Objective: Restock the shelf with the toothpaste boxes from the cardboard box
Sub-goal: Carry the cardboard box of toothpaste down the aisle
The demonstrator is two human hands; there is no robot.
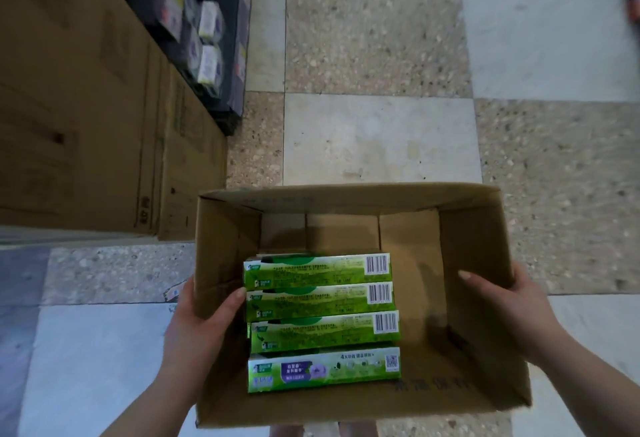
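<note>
Right now the open brown cardboard box (478,263) sits between both hands. The left hand (204,325) grips the left wall with its thumb hooked inside, and the right hand (512,305) clamps the right wall the same way, thumb in and fingers outside. Four long green toothpaste boxes (322,322) lie flat in a row on the bottom, pushed toward the left and near sides, and the far part of the bottom is bare.

The step in hand looks like carrying the stock to the dark shelf unit (235,55) at the upper left, where small white and purple packs (207,20) already stand. Whether the box is lifted or resting on the speckled tiled floor (377,138) is hard to tell.

To do this well, hold the box level — the load sits off-centre, so the left side will probably pull down more. Pinching thin walls may let them bow; a hand under the base would be safer. Steer clear of the large brown stacked cartons (86,90) beside the shelf, and set the box down close to it before freeing a hand.
</note>
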